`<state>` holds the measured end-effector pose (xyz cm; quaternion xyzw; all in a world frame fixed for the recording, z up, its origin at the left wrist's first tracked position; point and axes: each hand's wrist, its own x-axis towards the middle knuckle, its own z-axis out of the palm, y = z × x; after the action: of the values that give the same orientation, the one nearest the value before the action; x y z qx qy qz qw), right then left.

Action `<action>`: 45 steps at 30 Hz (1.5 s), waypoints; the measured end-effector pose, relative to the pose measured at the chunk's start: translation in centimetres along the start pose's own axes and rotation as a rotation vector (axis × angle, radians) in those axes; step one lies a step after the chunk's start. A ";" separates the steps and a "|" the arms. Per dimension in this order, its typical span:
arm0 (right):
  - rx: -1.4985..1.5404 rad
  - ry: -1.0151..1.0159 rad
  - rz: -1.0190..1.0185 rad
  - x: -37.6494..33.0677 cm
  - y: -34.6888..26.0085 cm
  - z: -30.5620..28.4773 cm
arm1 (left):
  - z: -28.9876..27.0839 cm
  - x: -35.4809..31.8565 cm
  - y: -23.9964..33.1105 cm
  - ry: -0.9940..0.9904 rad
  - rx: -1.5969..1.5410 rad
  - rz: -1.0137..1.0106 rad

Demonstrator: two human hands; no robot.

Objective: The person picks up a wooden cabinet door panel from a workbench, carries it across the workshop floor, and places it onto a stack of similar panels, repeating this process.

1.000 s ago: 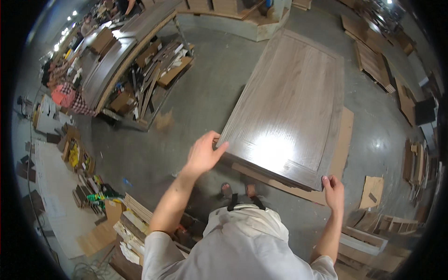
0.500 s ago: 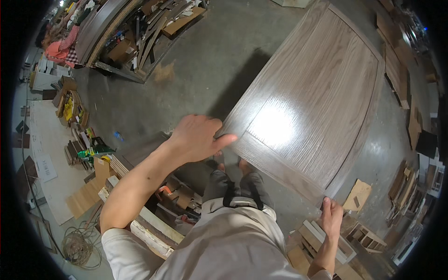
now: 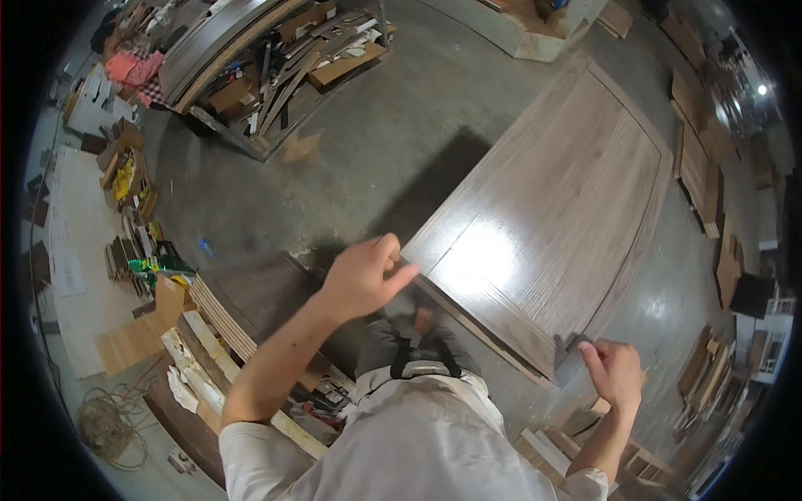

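A large grey-brown wood-grain panel (image 3: pixel 551 217) with a framed border and a bright glare on it lies in front of me, stretching away to the upper right. At its near left corner is my left hand (image 3: pixel 363 275), fingers curled and thumb against the edge. Beside the near right corner, my right hand (image 3: pixel 614 371) is closed with the thumb toward the panel. A small dark grey piece (image 3: pixel 572 359) shows between that thumb and the panel; what it is I cannot make out. The panel's near side edge shows a lighter strip below the top face.
At the upper left, a metal-framed rack (image 3: pixel 267 154) holds board offcuts and cardboard, with a person in pink (image 3: pixel 134 71) behind it. Wood strips (image 3: pixel 200 359) lie to my left. Boards (image 3: pixel 697 179) stand along the right. A pale bin (image 3: pixel 535 42) is at the far end.
The near edge of the panel has tilted so that its side shows. My right hand has shifted right, off the corner. My left hand has moved slightly down and right, and the view has shifted.
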<state>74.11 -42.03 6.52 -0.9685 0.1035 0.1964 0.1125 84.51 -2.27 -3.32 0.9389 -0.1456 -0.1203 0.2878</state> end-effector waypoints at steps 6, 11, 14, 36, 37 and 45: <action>0.421 -0.187 -0.628 1.3 -9.1 -1.2 | 8.6 -12.4 -4.6 0.083 -0.410 -0.184; 0.344 -0.623 -0.960 1.2 -20.0 5.3 | 15.1 -25.1 -7.4 0.183 -0.587 -0.402; 0.265 -0.763 -1.105 0.0 -26.7 9.1 | 15.5 -30.3 -8.8 0.272 -0.704 -0.693; 0.166 -0.920 -0.844 2.3 -62.9 59.1 | 13.9 -61.1 -22.4 0.968 -0.131 -2.000; 0.181 -0.830 -0.841 2.7 -64.5 62.5 | 13.7 -61.0 -22.8 0.956 -0.164 -1.998; 0.348 -0.622 -0.944 -1.3 -68.6 71.6 | 13.5 -61.0 -23.8 1.022 -0.212 -1.998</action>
<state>64.13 42.10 -45.08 -0.7739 -0.3460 0.3800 0.3701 28.52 30.64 -19.25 0.5446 0.8170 0.0899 0.1668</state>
